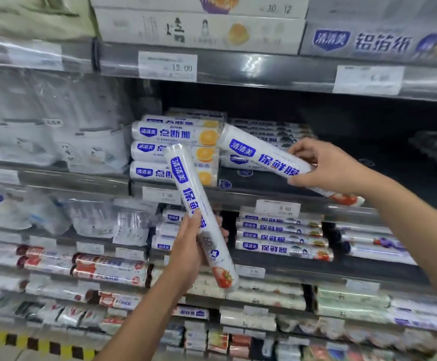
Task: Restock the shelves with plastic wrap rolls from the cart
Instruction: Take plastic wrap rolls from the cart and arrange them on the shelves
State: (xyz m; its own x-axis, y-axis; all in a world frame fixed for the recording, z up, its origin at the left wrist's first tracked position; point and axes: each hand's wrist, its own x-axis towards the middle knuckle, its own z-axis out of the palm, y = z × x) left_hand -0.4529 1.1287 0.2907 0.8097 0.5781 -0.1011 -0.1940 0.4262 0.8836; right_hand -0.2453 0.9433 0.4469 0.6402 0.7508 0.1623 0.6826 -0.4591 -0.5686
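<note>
- The left hand (187, 246) has its fingers and thumb wrapped round the lower half of a white plastic wrap roll (186, 178). The roll stands steeply in front of the shelves, with its top leaning left and its strawberry-printed end at the bottom.
- The right hand (326, 166) is curled round a second roll (259, 152) past its middle, fingers over the top and thumb underneath.
- That second roll slants up to the left over the front edge of the middle shelf (238, 198). Its far end is just beside a stack of orange-printed rolls (173, 134) already lying there.
- More blue-lettered rolls lie behind it on the same shelf.
- One shelf down, under a 9.90 price tag (277, 207), a pile of matching rolls (282, 235) lies lengthwise.
</note>
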